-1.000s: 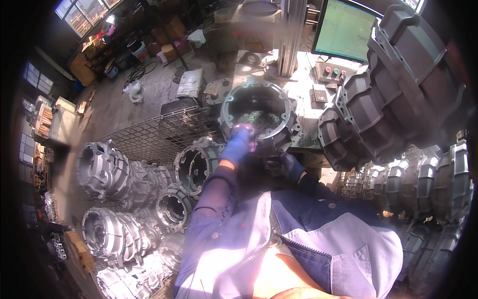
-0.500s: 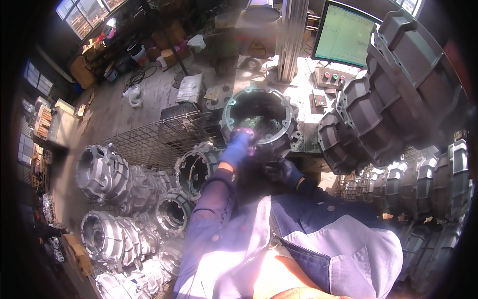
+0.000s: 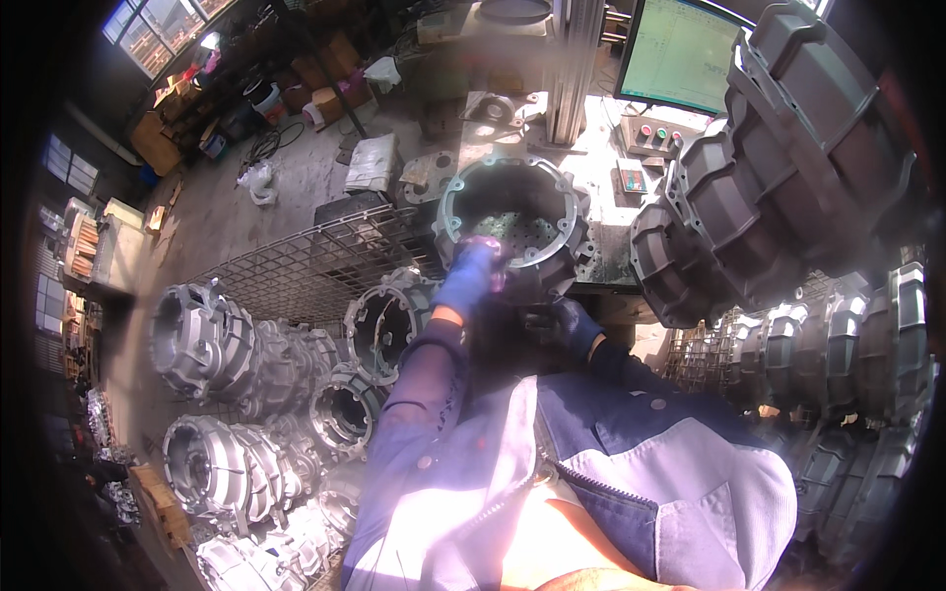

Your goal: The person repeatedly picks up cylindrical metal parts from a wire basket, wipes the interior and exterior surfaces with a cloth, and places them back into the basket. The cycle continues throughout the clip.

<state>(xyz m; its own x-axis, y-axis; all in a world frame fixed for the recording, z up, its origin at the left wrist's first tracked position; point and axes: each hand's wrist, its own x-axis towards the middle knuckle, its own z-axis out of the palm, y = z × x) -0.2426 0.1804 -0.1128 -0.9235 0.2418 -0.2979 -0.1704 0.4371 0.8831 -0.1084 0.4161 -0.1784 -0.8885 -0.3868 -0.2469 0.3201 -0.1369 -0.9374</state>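
Observation:
In front of me on the bench stands a cast metal bell housing (image 3: 566, 258), its wide bolt-holed ring facing up. My left hand (image 3: 471, 268), in a blue glove, is closed over the near left part of that ring. Lower down, at the near right side of the housing, is my right hand (image 3: 572, 323) in a dark glove. Its fingers point left into deep shadow, so I cannot tell whether they grip the housing. A perforated or speckled surface shows through the ring's opening.
Stacked grey housings (image 3: 729, 197) rise close on the right. More castings (image 3: 227, 458) lie at the left beside a wire mesh basket (image 3: 305, 251). Behind the bench stand a metal column (image 3: 570, 79), a monitor (image 3: 675, 54), a button box (image 3: 650, 135) and a small device (image 3: 632, 176).
The view has shifted slightly, so the bench and housing sit a little higher in the picture. My left hand stays on the ring, and my right hand remains low beside the housing.

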